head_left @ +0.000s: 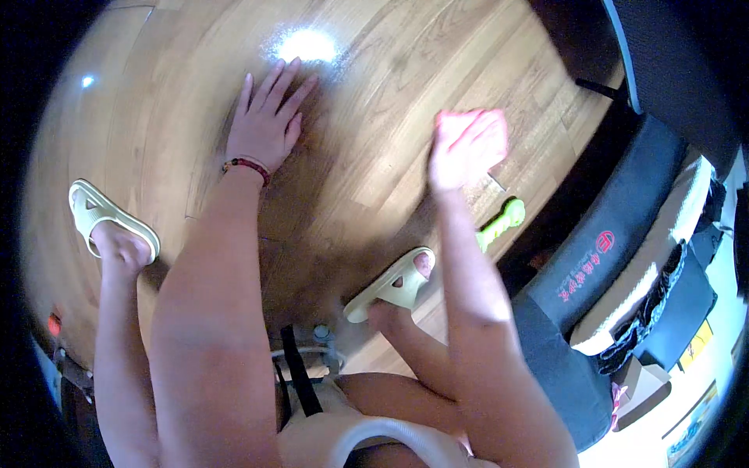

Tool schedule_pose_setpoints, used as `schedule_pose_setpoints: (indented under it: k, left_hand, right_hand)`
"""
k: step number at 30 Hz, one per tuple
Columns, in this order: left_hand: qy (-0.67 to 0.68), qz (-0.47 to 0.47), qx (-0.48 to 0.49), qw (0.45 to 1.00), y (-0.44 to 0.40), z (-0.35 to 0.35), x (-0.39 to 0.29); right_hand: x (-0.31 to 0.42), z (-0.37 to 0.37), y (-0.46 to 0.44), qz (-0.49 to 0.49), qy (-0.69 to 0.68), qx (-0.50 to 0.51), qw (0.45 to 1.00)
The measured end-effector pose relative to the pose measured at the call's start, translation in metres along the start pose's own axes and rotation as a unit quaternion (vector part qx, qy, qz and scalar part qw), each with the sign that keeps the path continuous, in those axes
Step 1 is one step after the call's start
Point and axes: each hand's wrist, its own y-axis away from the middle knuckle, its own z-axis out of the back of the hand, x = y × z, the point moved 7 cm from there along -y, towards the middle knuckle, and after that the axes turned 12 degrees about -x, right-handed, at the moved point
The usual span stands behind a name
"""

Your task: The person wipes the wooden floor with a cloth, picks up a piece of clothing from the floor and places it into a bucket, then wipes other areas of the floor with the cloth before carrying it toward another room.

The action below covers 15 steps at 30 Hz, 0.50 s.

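My left hand (265, 125) rests palm down on the wooden floor (374, 101), fingers spread and nothing in them. A beaded bracelet circles its wrist, and a bright light reflection lies just beyond the fingertips. Over to the right, my right hand (452, 168) grips a pink cloth (480, 132) against the floor. The cloth covers most of its fingers, and the glare blurs the hand's edge. Close to the right forearm lies a light green bone-shaped object (503, 221), partly hidden behind the arm.
My feet, in pale slippers (390, 288), stand left and right of centre. Along the right side runs dark padded furniture (577, 257) with red lettering, with a cream fluffy edge (647, 273) beside it. An open cardboard box (644, 394) sits at lower right.
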Motion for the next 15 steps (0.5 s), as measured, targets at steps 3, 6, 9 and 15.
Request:
schedule_pose_setpoints:
  k: [3,6,9,15]
  left_hand:
    - [0.007,0.000,-0.007,1.000,0.000,-0.001,0.002]
    - [0.010,-0.004,-0.028,1.000,0.001,0.003,0.001]
    - [-0.028,-0.011,-0.036,0.999,-0.003,0.002,0.002]
    - [-0.054,-0.047,-0.083,0.994,0.000,0.002,-0.005]
  right_hand:
    - [0.033,0.026,0.107,-0.017,0.022,0.056,0.998]
    - [0.047,0.035,0.177,-0.066,0.020,0.109,0.992]
    - [0.043,0.033,0.184,-0.088,-0.026,0.123,0.988]
    - [0.040,0.029,0.186,-0.099,0.033,0.134,0.985]
